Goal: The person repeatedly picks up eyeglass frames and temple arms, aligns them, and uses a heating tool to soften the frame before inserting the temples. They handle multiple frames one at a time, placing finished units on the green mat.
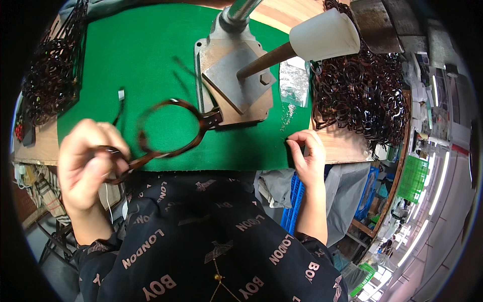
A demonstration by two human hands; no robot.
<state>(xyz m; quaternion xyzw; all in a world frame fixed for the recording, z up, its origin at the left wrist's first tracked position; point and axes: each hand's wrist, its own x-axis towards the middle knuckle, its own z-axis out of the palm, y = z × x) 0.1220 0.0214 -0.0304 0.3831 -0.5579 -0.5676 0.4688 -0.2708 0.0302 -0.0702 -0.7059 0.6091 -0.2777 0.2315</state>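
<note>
My left hand [93, 163] is closed round one rim of a brown tortoiseshell eyeglass frame [190, 145]. The other rim, slightly blurred, reaches over the green mat [146, 45], its outer end beside the base of a metal hand press [241, 83]. No lenses can be made out in the frame. My right hand [309, 151] rests at the mat's front right edge, thumb and forefinger brought together. Whatever may be between those fingertips is too small to tell. Just beyond them lies a scatter of tiny shiny metal pieces [288, 117].
A clear plastic bag [294, 85] lies beside the press. Dark tortoiseshell frames [357, 95] are heaped at the right, with another dark glossy pile [53, 85] at the left. The press's white cylindrical handle [324, 35] juts rightward. A thin dark piece with a white end [121, 95] lies left.
</note>
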